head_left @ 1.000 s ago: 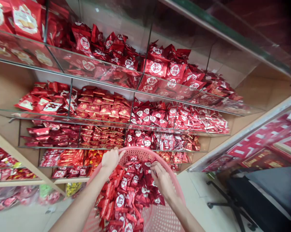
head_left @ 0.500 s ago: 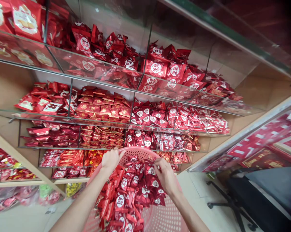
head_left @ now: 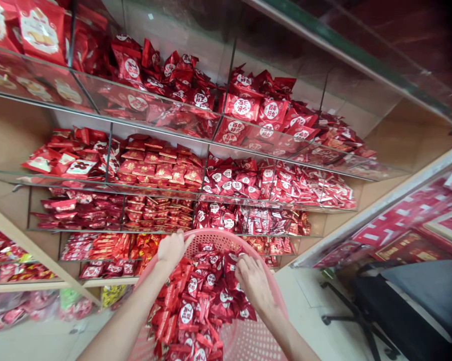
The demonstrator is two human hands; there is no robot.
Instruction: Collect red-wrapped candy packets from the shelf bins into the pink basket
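A pink perforated plastic basket [head_left: 248,342] stands in front of me, part filled with small red wrapped packets [head_left: 186,313], many bearing white round labels. My left hand [head_left: 172,250] is closed over the far left part of the basket's rim, thumb pointing right. Inside the basket at the right, my right hand [head_left: 251,281] has its fingers curled on a dark red packet [head_left: 230,263] at the top of the pile. The hand covers part of that packet. The left side of the pile is brighter red, slim wrapped packets [head_left: 168,301].
A wooden shelf unit with glass-fronted compartments [head_left: 166,118] rises behind the basket, stocked with red packets. An office chair [head_left: 410,306] stands at the right on the pale floor. Plastic bags [head_left: 41,305] lie low at the left.
My right hand has shifted slightly left and down over the packets, its fingers more curled and covering more of the packet. My left hand stays on the rim.
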